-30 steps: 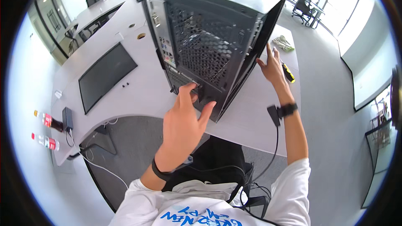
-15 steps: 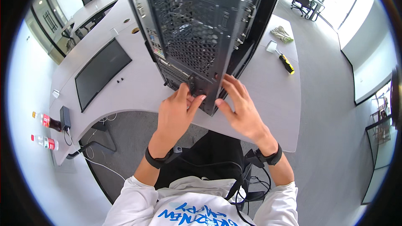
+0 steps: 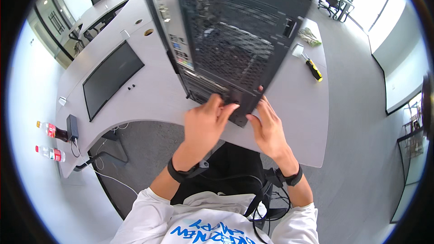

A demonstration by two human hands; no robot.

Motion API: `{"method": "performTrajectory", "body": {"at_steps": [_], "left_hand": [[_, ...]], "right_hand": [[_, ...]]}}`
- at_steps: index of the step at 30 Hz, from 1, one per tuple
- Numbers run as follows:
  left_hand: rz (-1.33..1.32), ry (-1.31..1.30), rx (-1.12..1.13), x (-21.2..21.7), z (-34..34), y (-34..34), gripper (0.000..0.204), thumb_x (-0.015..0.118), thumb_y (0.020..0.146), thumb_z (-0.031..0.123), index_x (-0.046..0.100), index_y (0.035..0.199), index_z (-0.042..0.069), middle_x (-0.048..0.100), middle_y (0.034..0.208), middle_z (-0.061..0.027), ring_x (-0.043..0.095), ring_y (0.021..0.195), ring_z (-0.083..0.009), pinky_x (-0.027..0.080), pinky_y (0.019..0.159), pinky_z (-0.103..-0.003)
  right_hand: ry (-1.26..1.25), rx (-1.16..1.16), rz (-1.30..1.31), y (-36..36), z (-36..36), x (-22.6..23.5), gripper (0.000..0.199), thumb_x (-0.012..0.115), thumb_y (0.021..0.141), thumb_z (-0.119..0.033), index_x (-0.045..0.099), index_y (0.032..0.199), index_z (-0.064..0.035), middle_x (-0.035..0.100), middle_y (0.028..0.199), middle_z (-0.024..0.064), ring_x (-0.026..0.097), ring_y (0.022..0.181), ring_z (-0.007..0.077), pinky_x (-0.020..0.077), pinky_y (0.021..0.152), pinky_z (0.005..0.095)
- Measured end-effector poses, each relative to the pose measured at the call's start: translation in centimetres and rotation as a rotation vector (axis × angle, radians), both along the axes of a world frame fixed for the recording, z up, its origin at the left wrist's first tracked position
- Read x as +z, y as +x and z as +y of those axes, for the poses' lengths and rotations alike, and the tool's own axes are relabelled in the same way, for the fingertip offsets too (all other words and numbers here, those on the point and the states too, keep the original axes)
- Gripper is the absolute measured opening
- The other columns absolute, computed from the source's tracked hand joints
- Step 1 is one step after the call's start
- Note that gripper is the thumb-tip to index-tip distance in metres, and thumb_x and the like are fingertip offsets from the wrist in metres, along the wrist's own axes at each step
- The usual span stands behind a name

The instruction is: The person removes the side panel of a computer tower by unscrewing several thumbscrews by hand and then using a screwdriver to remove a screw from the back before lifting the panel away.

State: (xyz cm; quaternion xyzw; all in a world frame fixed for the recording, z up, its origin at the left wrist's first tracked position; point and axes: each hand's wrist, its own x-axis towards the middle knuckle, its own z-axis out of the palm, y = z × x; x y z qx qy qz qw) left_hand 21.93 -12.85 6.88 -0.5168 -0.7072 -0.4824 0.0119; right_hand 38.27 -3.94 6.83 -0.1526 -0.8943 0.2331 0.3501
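Note:
A black computer case [image 3: 239, 31] stands on the desk in front of me, its perforated back panel facing me. A strip of ports [image 3: 169, 27] runs down the panel's left side. At the bottom of the panel, near the slot covers, my left hand [image 3: 204, 124] is closed, thumb and forefinger pinched together. What lies between those fingertips is too small and hidden to tell. My right hand [image 3: 270, 132] grips the case's lower right edge, thumb in front and fingers along the side.
To the right lie a yellow-and-black screwdriver [image 3: 313, 70], a small white object [image 3: 298, 50] and a crumpled cloth [image 3: 309, 37]. On the left are a dark monitor [image 3: 113, 79], two small black pieces [image 3: 131, 87], a black power adapter [image 3: 72, 127] and two bottles [image 3: 50, 153].
The case has turned, so its back faces me more squarely and its open right side no longer shows. Both hands have shifted right with it, staying at its lower end.

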Motion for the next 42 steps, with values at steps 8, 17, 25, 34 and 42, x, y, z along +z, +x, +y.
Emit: {"method": "performTrajectory", "body": {"at_steps": [8,17,25,34,42], "left_hand": [[0.183,-0.05,-0.184,1.0,1.8,6.2,0.019,0.063,0.094,0.021,0.054,0.09,0.004,0.059,0.056,-0.009,0.062,0.046,-0.0271,0.046,0.042,-0.037],[0.164,-0.209,-0.466,0.9,4.2,10.8,0.051,0.059,0.092,0.02,0.048,0.127,-0.016,0.06,0.056,-0.0108,0.061,0.043,-0.0263,0.048,0.042,-0.036],[0.038,0.039,-0.885,-0.9,2.7,6.8,0.032,0.058,0.095,0.015,0.06,0.122,-0.001,0.068,0.075,-0.0144,0.067,0.062,-0.0278,0.051,0.054,-0.033],[-0.399,0.11,-0.529,9.5,-0.3,-3.1,0.021,0.063,0.095,0.01,0.064,0.116,0.004,0.065,0.09,-0.0024,0.061,0.074,-0.0093,0.046,0.062,-0.024],[-0.081,0.386,-0.356,12.7,3.1,-4.9,0.031,0.073,0.088,0.017,0.057,0.113,0.006,0.062,0.097,-0.0058,0.062,0.084,-0.0157,0.048,0.066,-0.028]], "right_hand": [[-0.531,-0.329,0.2,4.9,1.3,-1.8,0.029,0.047,0.101,-0.002,0.054,0.129,0.0003,0.065,0.111,0.0108,0.06,0.102,0.0182,0.045,0.091,0.028],[-0.853,-0.261,0.63,7.6,6.5,-4.8,0.039,0.04,0.108,-0.016,0.041,0.145,-0.0034,0.055,0.13,0.0028,0.05,0.117,0.0111,0.0381,0.105,0.0319],[-0.805,-0.249,0.611,7.1,7.3,-4.8,0.036,0.041,0.108,-0.024,0.045,0.14,-0.0062,0.054,0.128,0.0004,0.05,0.117,0.0102,0.0384,0.107,0.0349],[-0.747,-0.302,0.746,6.2,6.8,-5.8,0.037,0.04,0.108,-0.02,0.041,0.14,-0.0008,0.053,0.127,0.0036,0.049,0.117,0.0128,0.0361,0.107,0.0323],[-0.638,-0.425,0.681,5.5,6.4,-6.4,0.037,0.041,0.108,-0.023,0.04,0.141,-0.0059,0.05,0.131,0.0035,0.047,0.12,0.0127,0.036,0.105,0.0329]]}}
